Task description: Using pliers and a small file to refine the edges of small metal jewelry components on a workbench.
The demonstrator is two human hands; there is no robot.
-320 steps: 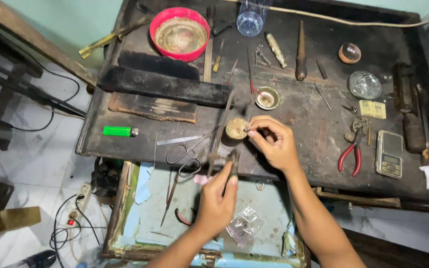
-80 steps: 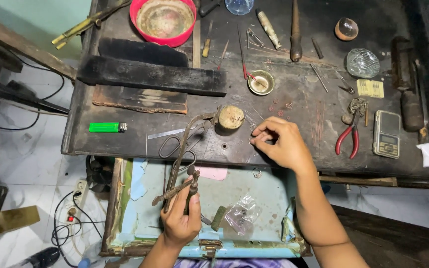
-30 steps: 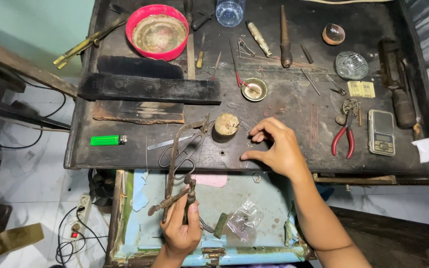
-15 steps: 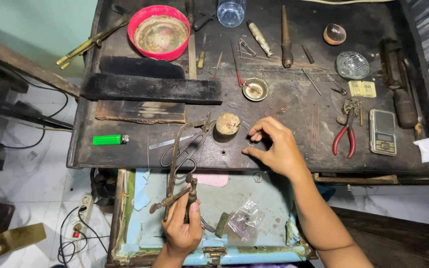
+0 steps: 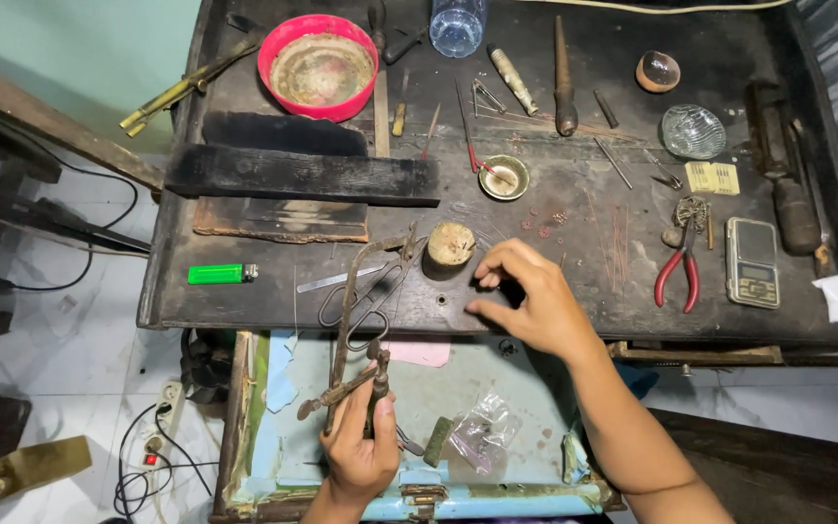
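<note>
My left hand (image 5: pixel 361 451) grips a rusty metal saw frame (image 5: pixel 349 330) by its dark handle, holding it over an open pale-blue drawer (image 5: pixel 273 408). The frame's top reaches the dark workbench (image 5: pixel 555 223) beside a small round wooden stump (image 5: pixel 451 245). My right hand (image 5: pixel 531 301) rests on the bench just right of the stump, fingers curled with the tips pinched at something too small to make out. Metal shears (image 5: pixel 372 296) lie on the bench next to the frame.
On the bench are a red bowl (image 5: pixel 317 66), a green lighter (image 5: pixel 217 275), red-handled pliers (image 5: pixel 679 272), a small pocket scale (image 5: pixel 752 262), a small brass dish (image 5: pixel 503 178), a plastic bottle (image 5: pixel 458 21), files and dark blocks. A plastic bag (image 5: pixel 482 432) lies in the drawer.
Ten seconds ago both hands worked at the wooden stump. My left hand has since drawn back over the drawer with the saw frame; the right hand stays on the bench.
</note>
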